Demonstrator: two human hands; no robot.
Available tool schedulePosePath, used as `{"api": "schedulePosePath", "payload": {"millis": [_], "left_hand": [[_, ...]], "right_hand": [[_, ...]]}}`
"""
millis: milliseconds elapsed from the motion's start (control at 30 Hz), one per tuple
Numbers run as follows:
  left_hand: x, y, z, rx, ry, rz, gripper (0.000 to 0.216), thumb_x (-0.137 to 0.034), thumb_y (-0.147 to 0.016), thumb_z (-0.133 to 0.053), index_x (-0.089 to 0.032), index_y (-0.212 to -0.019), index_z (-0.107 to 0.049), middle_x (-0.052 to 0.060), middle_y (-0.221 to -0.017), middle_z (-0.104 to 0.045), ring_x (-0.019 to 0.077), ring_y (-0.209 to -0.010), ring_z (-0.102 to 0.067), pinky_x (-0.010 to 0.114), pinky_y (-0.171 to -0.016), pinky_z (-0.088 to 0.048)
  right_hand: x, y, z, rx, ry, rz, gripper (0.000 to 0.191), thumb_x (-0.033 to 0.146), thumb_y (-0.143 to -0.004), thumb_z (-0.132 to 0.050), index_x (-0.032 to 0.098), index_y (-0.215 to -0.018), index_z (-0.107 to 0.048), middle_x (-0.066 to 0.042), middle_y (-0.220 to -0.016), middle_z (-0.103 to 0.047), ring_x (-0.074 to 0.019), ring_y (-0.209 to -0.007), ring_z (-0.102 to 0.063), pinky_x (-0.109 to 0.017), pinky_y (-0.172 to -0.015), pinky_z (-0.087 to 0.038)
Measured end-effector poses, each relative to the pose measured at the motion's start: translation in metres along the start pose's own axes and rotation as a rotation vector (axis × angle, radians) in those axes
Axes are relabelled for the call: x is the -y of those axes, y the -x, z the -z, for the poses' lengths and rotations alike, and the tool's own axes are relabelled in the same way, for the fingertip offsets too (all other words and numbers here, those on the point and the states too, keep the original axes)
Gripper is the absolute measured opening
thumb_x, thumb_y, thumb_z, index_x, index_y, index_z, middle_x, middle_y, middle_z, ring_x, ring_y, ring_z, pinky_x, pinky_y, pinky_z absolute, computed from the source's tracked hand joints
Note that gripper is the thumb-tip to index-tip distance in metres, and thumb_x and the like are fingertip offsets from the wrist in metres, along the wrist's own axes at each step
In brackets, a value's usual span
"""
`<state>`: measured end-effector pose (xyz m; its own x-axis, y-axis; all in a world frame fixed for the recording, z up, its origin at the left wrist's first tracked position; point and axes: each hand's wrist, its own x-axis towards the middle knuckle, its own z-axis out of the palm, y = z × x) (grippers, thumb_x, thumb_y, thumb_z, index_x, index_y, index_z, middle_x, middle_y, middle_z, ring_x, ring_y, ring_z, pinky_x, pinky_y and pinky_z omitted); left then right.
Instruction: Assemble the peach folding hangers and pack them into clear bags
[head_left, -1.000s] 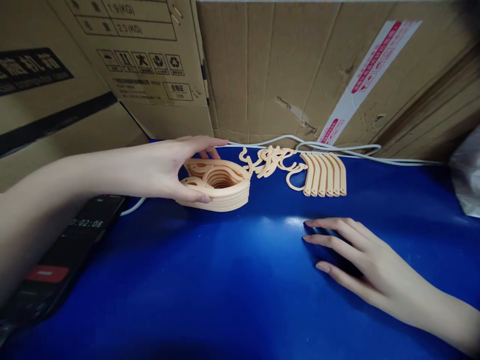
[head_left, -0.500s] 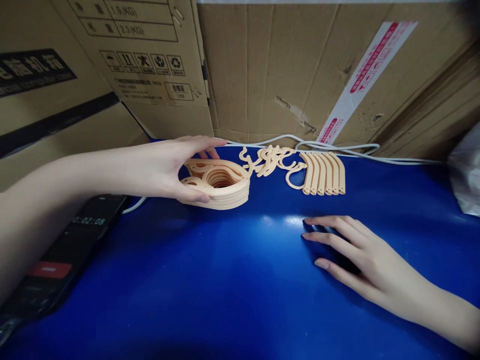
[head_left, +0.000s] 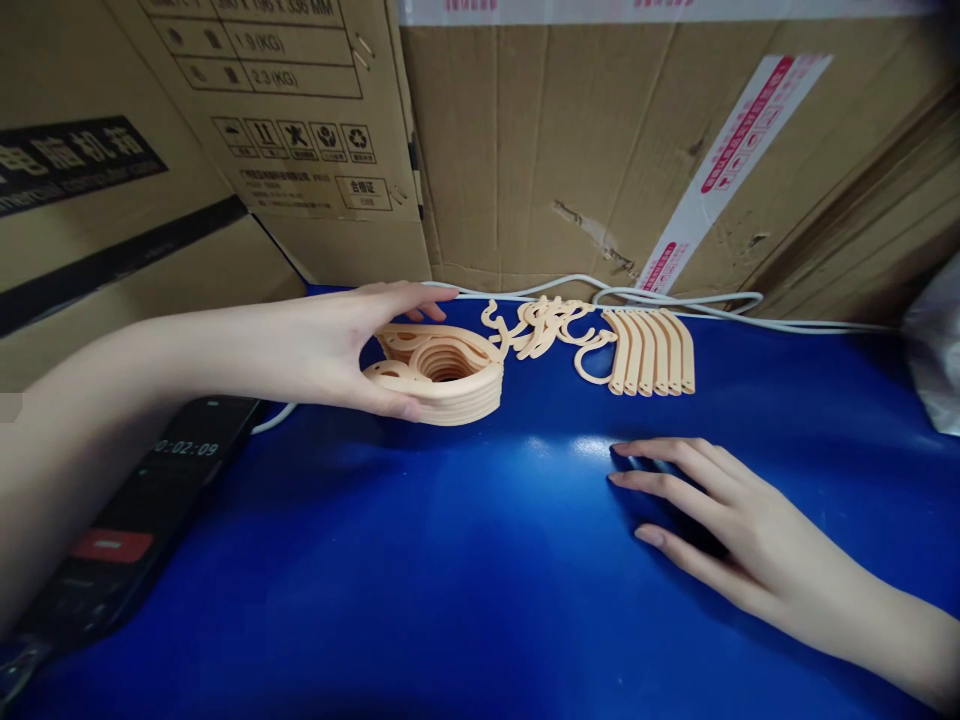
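The left hand (head_left: pixel 330 345) reaches in from the left and clasps a stack of peach plastic pieces (head_left: pixel 450 380). Its thumb presses the near side and its fingers (head_left: pixel 420 293) curve over the far edge, so the grip is closed around the pile. The stack rests on the blue worktop (head_left: pixel 465 560), toward the back and left of centre, with flat looped shapes lying one on another.

The right hand (head_left: pixel 742 540) lies palm down on the worktop at the lower right. Its fingers are spread, flat and holding nothing, well apart from the stack.

Behind the stack lies a tangle of peach hook pieces (head_left: pixel 544 325). Just to the right of it is a neat row of curved peach strips (head_left: pixel 652 352), laid side by side.

A white cable (head_left: pixel 675 298) runs along the back edge in front of the cardboard boxes (head_left: pixel 525 150).

The left box's printed table (head_left: pixel 262 60) shows "2.3 (KG)", with another "(KG)" line above it and a top line ending in "MM". Below that are a row of handling symbols and a small stamp of Chinese characters.

A black band (head_left: pixel 67 160) at the far left carries pale Chinese characters. White tape (head_left: pixel 731 150) with red print, too small to read, slants across the right-hand box.

A black phone (head_left: pixel 142 500) at the lower left shows a timer reading "0:02:09" above a red button. A pale plastic bag (head_left: pixel 934 350) sits at the right edge.
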<state>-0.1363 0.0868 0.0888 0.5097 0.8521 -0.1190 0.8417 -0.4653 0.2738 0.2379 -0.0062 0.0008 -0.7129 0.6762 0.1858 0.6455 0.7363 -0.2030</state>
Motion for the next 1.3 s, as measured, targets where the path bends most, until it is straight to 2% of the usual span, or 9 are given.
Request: {"api": "schedulePosePath", "payload": {"millis": [133, 267, 333, 467, 733, 933, 1300], "left_hand": [[0.005, 0.004, 0.011, -0.048, 0.008, 0.030, 0.080, -0.067, -0.080, -0.056, -0.038, -0.150, -0.029, -0.003, -0.148, -0.048, 0.0294, -0.131, -0.050, 0.045, -0.109, -0.038], [0.017, 0.008, 0.023, -0.129, 0.019, 0.041, 0.061, -0.057, -0.091, -0.041, -0.026, -0.143, -0.044, 0.001, -0.145, -0.051, 0.0241, -0.129, -0.051, 0.040, -0.108, -0.039], [0.024, 0.009, 0.025, -0.124, -0.033, 0.058, 0.061, -0.057, -0.087, -0.044, -0.022, -0.137, -0.051, 0.003, -0.138, -0.057, 0.0236, -0.122, -0.056, 0.039, -0.104, -0.041], [0.033, 0.006, 0.021, -0.068, -0.113, 0.093, 0.060, -0.059, -0.080, -0.052, -0.023, -0.128, -0.060, 0.002, -0.125, -0.067, 0.0228, -0.108, -0.062, 0.037, -0.097, -0.043], [0.041, -0.002, 0.016, -0.044, -0.120, 0.030, 0.050, -0.053, -0.084, -0.050, -0.018, -0.116, -0.066, 0.004, -0.113, -0.071, 0.0199, -0.095, -0.065, 0.030, -0.087, -0.045], [0.038, -0.006, 0.018, -0.013, -0.112, 0.003, 0.046, -0.053, -0.086, -0.046, -0.018, -0.104, -0.071, -0.001, -0.089, -0.073, 0.0153, -0.076, -0.063, 0.025, -0.077, -0.044], [0.040, -0.006, 0.018, -0.018, -0.084, -0.018, 0.042, -0.051, -0.089, -0.048, -0.019, -0.103, -0.072, -0.001, -0.092, -0.074, 0.0152, -0.077, -0.063, 0.024, -0.077, -0.043]], "right_hand": [[0.000, -0.001, -0.001, -0.007, 0.002, 0.001, 0.032, 0.034, -0.094, -0.053, 0.025, -0.124, -0.056, -0.012, -0.130, -0.059, -0.0260, -0.115, -0.060, -0.045, -0.090, -0.055], [0.001, -0.001, 0.000, -0.006, -0.011, -0.011, 0.032, 0.033, -0.093, -0.054, 0.025, -0.124, -0.058, -0.012, -0.130, -0.060, -0.0265, -0.116, -0.060, -0.045, -0.091, -0.054], [0.001, 0.000, 0.000, -0.004, -0.024, -0.018, 0.033, 0.033, -0.093, -0.055, 0.025, -0.124, -0.059, -0.012, -0.130, -0.060, -0.0268, -0.117, -0.060, -0.046, -0.092, -0.054], [0.001, 0.002, -0.001, 0.011, -0.041, -0.033, 0.034, 0.033, -0.093, -0.055, 0.026, -0.126, -0.058, -0.012, -0.133, -0.058, -0.0272, -0.119, -0.058, -0.046, -0.093, -0.053], [-0.001, 0.003, -0.003, 0.022, -0.037, -0.033, 0.034, 0.032, -0.094, -0.054, 0.027, -0.128, -0.054, -0.011, -0.135, -0.056, -0.0262, -0.120, -0.056, -0.047, -0.094, -0.051], [0.000, 0.001, -0.002, 0.011, -0.046, -0.038, 0.034, 0.032, -0.093, -0.054, 0.026, -0.127, -0.057, -0.012, -0.134, -0.057, -0.0270, -0.119, -0.057, -0.046, -0.094, -0.051], [0.001, 0.000, 0.000, -0.005, -0.041, -0.031, 0.032, 0.032, -0.093, -0.055, 0.025, -0.124, -0.060, -0.012, -0.131, -0.060, -0.0264, -0.116, -0.060, -0.044, -0.091, -0.053]]}}
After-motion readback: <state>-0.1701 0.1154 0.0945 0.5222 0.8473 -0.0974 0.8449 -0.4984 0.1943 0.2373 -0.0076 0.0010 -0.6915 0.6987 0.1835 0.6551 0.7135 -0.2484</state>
